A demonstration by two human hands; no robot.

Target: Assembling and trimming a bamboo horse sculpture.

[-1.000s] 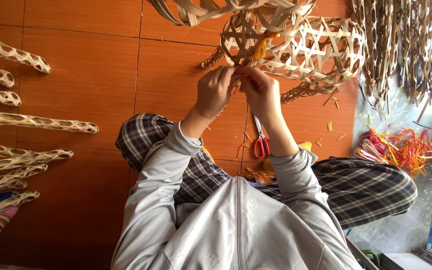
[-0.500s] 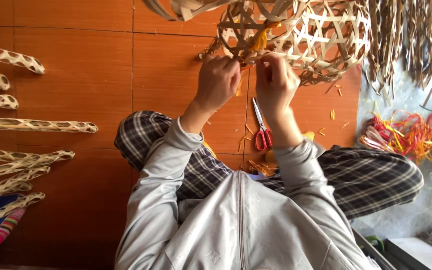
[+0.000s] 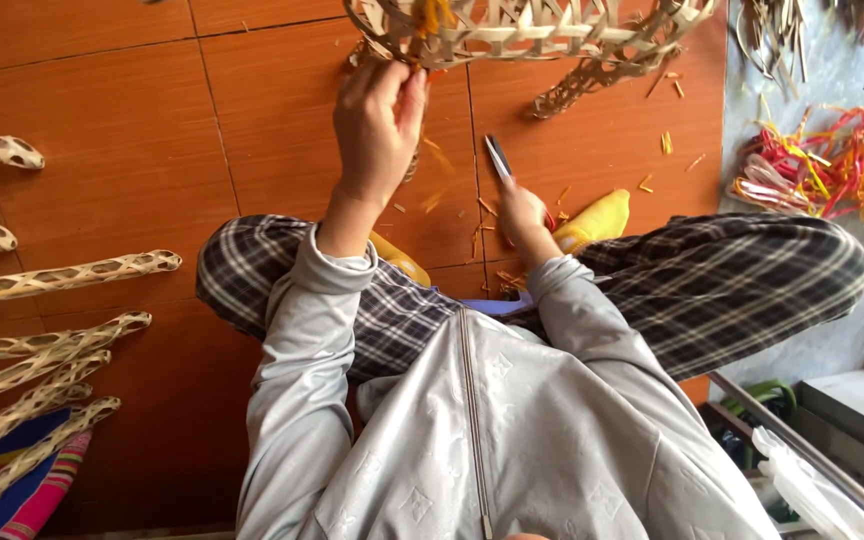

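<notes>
I sit cross-legged on an orange tiled floor. An open-weave bamboo basket (image 3: 552, 35) lies at the top of the view, partly cut off by the frame. My left hand (image 3: 377, 120) reaches up and grips its rim, where an orange strip (image 3: 432, 15) is threaded. My right hand (image 3: 522, 215) is low near my knee, closed around the handles of a pair of scissors (image 3: 497, 158) on the floor. The grey blades point away from me and my fingers mostly hide the red handles.
Several long woven bamboo tubes (image 3: 62, 275) lie on the left. A heap of red and yellow plastic strips (image 3: 822, 160) sits at right, with loose bamboo strips (image 3: 782, 30) above it. A yellow slipper (image 3: 597, 215) and cut scraps lie by my legs.
My right hand has left the basket and dropped to the scissors on the floor. My left hand stays at the rim. The basket has shifted up in view.
</notes>
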